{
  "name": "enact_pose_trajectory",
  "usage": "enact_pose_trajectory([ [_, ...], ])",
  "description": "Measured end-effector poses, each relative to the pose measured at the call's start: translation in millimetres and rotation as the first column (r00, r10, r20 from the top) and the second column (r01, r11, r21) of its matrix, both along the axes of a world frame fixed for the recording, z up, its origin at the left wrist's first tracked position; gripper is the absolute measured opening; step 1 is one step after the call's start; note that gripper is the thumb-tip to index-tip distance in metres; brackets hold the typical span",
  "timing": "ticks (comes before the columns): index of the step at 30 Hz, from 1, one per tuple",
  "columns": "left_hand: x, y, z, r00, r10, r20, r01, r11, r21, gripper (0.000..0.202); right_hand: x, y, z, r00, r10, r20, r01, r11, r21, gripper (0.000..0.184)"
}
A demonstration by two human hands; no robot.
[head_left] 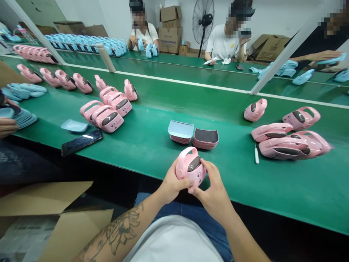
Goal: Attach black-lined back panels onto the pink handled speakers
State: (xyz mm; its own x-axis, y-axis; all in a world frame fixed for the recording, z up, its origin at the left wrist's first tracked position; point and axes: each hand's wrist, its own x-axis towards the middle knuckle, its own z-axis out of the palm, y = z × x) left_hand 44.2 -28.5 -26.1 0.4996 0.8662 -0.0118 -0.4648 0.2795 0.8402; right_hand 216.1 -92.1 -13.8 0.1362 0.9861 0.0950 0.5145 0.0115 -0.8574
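Observation:
My left hand (pixel 171 182) and my right hand (pixel 211 193) together hold a pink plastic handled casing (pixel 191 171) above the front edge of the green workbench (pixel 152 153). Its dark oval panel faces up and away from me. Just beyond my hands stand a stack of pale blue trays (pixel 180 131) and a stack of pink trays with dark insides (pixel 205 137). A small white-handled screwdriver (pixel 256 154) lies farther right, out of reach of neither hand's fingers but touching neither.
Several pink casings (pixel 291 147) lie at the right, and more (pixel 106 116) at the left beside a black phone (pixel 81 142). A co-worker's hand (pixel 7 127) rests near blue trays at the left. An open cardboard box (pixel 46 214) sits low at my left. Two co-workers sit across the far bench.

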Motion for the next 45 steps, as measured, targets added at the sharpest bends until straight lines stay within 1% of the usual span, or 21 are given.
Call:
enact_pose_trajectory([
  [4,-1,4,4.5,0.999,-0.031,0.015,0.031,0.999,-0.026,0.075,9,-4,3.3,0.99,0.066,0.126,-0.068,0.998,0.007,0.097],
  [6,-2,6,5.9,0.998,-0.049,0.03,0.05,0.998,-0.034,0.075,14,-4,4.2,0.978,0.083,0.191,-0.094,0.994,0.048,0.093],
  [9,-3,9,8.7,0.996,-0.074,0.05,0.076,0.996,-0.052,0.078,20,-3,2.6,0.956,0.096,0.278,-0.142,0.978,0.15,0.082],
  [11,-3,11,11.8,0.993,-0.09,0.07,0.096,0.992,-0.081,0.076,22,-1,0.5,0.934,0.106,0.342,-0.195,0.952,0.237,0.078],
  [13,-3,12,15.9,0.989,-0.11,0.095,0.12,0.986,-0.114,0.074,24,3,-0.9,0.899,0.119,0.422,-0.271,0.908,0.32,0.072],
  [16,-5,14,21.2,0.983,-0.147,0.114,0.164,0.975,-0.15,0.075,24,10,0.4,0.83,0.09,0.551,-0.369,0.829,0.42,0.052],
  [18,-6,14,23.0,0.977,-0.174,0.121,0.192,0.967,-0.165,0.079,25,14,3.6,0.789,0.05,0.612,-0.404,0.792,0.458,0.04],
  [19,-6,14,23.2,0.975,-0.184,0.124,0.204,0.965,-0.168,0.08,26,16,5.6,0.776,0.037,0.629,-0.416,0.78,0.467,0.037],
  [22,-7,15,22.8,0.971,-0.203,0.125,0.222,0.961,-0.164,0.078,29,20,12.3,0.762,0.036,0.646,-0.437,0.765,0.473,0.037],
  [24,-7,16,22.9,0.972,-0.207,0.113,0.224,0.961,-0.161,0.076,31,21,16.3,0.767,0.058,0.639,-0.444,0.767,0.464,0.04],
  [26,-7,16,24.5,0.974,-0.203,0.098,0.217,0.963,-0.159,0.076,31,21,19.7,0.772,0.081,0.63,-0.44,0.784,0.438,0.042],
  [30,-6,18,29.7,0.968,-0.234,0.089,0.244,0.962,-0.121,0.084,27,18,25.0,0.772,0.105,0.627,-0.435,0.807,0.399,0.04],
  [33,-6,18,31.3,0.965,-0.244,0.094,0.257,0.954,-0.155,0.086,23,18,28.8,0.771,0.114,0.627,-0.43,0.82,0.378,0.036],
  [35,-6,18,31.1,0.971,-0.224,0.09,0.237,0.951,-0.197,0.085,23,18,31.0,0.765,0.132,0.63,-0.444,0.817,0.368,0.038],
  [39,-4,15,30.8,0.98,-0.172,0.103,0.192,0.953,-0.236,0.086,28,21,33.0,0.753,0.147,0.641,-0.469,0.803,0.367,0.051],
  [42,-2,12,28.7,0.986,-0.131,0.104,0.156,0.946,-0.285,0.083,31,23,31.9,0.773,0.146,0.617,-0.455,0.805,0.38,0.053],
  [45,0,9,23.6,0.993,-0.077,0.09,0.102,0.943,-0.316,0.075,28,25,29.3,0.802,0.178,0.57,-0.442,0.819,0.366,0.052],
])
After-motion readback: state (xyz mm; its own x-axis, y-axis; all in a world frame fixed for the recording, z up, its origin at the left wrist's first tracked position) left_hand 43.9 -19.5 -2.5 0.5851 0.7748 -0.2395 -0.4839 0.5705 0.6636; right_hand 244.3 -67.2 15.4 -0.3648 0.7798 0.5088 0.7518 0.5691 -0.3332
